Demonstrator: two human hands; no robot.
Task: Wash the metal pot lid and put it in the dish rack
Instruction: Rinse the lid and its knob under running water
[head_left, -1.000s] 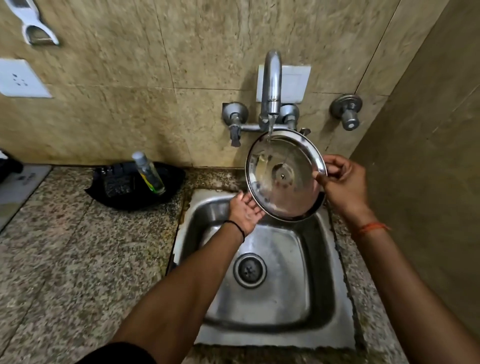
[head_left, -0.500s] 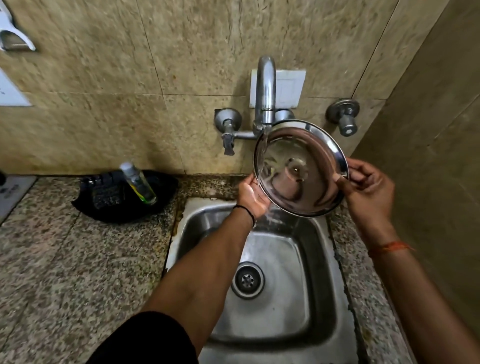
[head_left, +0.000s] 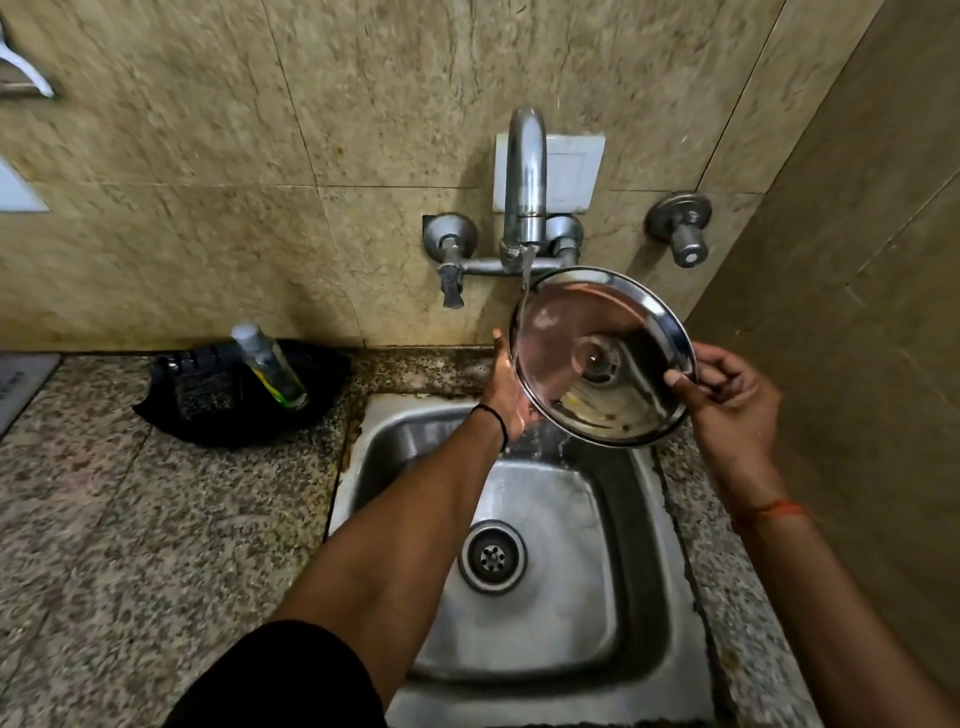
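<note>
Rinsing is where things are at: the metal pot lid (head_left: 597, 358) is tilted on edge over the sink (head_left: 550, 623), underside facing the camera, with the faucet (head_left: 525, 176) stream hitting its upper left rim. Some yellowish gunk shows near the bottom edge, so it probably isn't clean yet. The left hand (head_left: 506, 389) cups the lid's left rim, the right hand (head_left: 727, 389) pinches the right rim. No dish rack in sight, so that part's not done

Beige stone wall tiles (head_left: 363, 104), speckled granite counter (head_left: 130, 519), dim light
</note>
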